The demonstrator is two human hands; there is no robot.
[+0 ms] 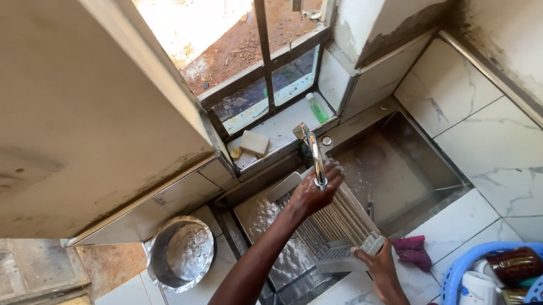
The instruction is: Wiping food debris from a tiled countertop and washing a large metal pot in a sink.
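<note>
In the head view, a rinsing step appears to be under way. The left hand (314, 191) is reaching up under the spout of the tap (314, 155), fingers loosely curled in the running water and resting on the upper end of a slatted rack (340, 228). The right hand (376, 264), at about five o'clock from the left, is gripping the rack's near corner and tilting it over the steel sink (411, 173). By my judgement, the next move is calling for a steady hold on that corner while the wet hand works along the slats.

Whether the left fingers are closing on a slat is hard to tell through the splash. The blue basket (453, 280) at four o'clock is being cut off by the frame, and the contents of the metal bowl (182, 253) at eight o'clock are unclear.
</note>
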